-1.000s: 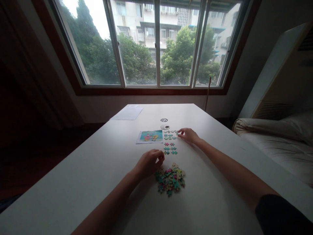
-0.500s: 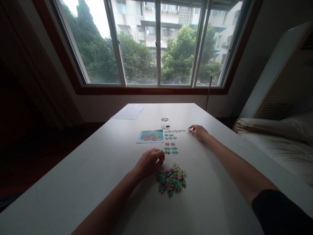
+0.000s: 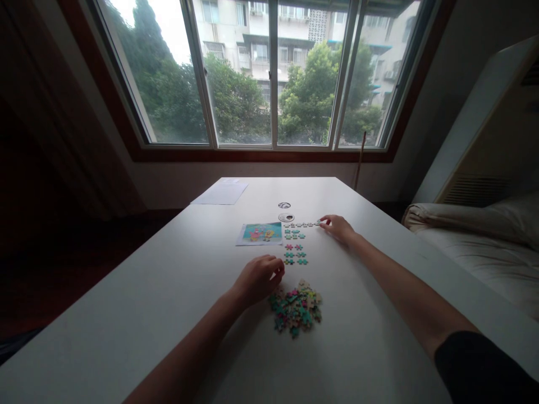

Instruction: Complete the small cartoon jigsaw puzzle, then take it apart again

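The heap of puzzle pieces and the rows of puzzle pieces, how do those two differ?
The heap is jumbled, with pieces overlapping, while the rows are laid out flat in lines.
The heap lies nearer the person; the rows are farther off, along the right edge of the picture sheet.
The heap looks to hold more pieces than the rows.
Both include green and pink pieces and lie on the white table.

1. I saw a wide window (image 3: 274, 78) with a brown frame (image 3: 261, 155).
2. Daylight came through it; the corners looked dark.
3. Under it, I saw a plain wall (image 3: 261, 171).
4. A pale padded seat (image 3: 480, 241) sat right of the white table (image 3: 160, 292).
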The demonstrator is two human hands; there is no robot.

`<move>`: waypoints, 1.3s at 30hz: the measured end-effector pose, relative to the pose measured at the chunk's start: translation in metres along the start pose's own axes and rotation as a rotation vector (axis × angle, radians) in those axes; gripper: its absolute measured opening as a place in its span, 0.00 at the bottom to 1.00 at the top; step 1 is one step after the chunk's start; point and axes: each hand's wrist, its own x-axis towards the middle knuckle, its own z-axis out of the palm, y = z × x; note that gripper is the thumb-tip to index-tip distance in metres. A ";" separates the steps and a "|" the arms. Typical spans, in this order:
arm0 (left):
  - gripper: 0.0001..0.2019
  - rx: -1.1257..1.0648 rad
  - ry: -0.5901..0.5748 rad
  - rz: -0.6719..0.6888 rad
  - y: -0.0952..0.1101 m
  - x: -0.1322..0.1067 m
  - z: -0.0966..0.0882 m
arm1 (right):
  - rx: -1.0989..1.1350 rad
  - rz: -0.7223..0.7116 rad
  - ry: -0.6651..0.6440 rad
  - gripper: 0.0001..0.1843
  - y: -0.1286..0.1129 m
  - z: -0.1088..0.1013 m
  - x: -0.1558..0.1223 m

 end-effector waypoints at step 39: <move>0.05 0.016 -0.008 -0.001 0.003 0.001 -0.002 | 0.145 -0.385 -0.205 0.14 -0.053 -0.028 -0.058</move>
